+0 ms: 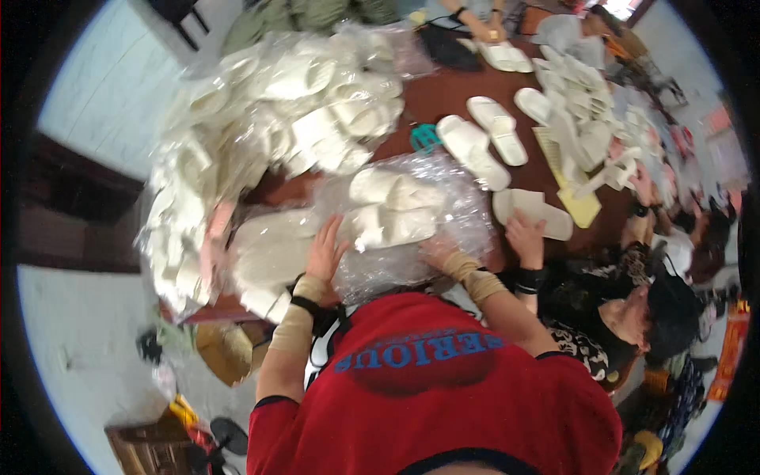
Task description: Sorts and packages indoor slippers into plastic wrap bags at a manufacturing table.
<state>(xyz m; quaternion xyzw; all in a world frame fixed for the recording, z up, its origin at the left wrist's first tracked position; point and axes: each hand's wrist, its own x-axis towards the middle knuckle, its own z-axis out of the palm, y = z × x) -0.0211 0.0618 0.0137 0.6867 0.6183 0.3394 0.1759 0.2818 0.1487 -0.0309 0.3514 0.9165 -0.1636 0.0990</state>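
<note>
Hand, left [324, 249]: fingers apart and extended, pointing away from the body, at the left edge of a slipper pair; closed on nothing visible. Forearm rising from the lower edge, tan wrap [290, 336] around it. Hand, right [440, 252]: angled inward from the right, low over clear film, just beside the nearer slipper; blurred, so whether its fingers pinch the film cannot be told.

Slipper pair [396, 207], white: between and beyond the hands, side by side on clear plastic film [467, 210]; whether any layer also covers it is unclear.

Hazards, as judged: film is thin and crumpled, and may snag or tear if tugged from one side; the smooth slippers may slide out of line if pushed unevenly by the hands.

Adjoining, left: wrapped slippers [269, 241], white, near the left hand. Beyond: bagged heap [332, 87] of white slippers, curving along the left of the brown table [439, 89].

Right: co-worker's hand [525, 234] on a loose slipper [556, 222]; two more slippers [497, 131] farther off, near a teal object [425, 138]; loose pile [586, 95] of white slippers; yellow sheet [583, 210] beside it.
</note>
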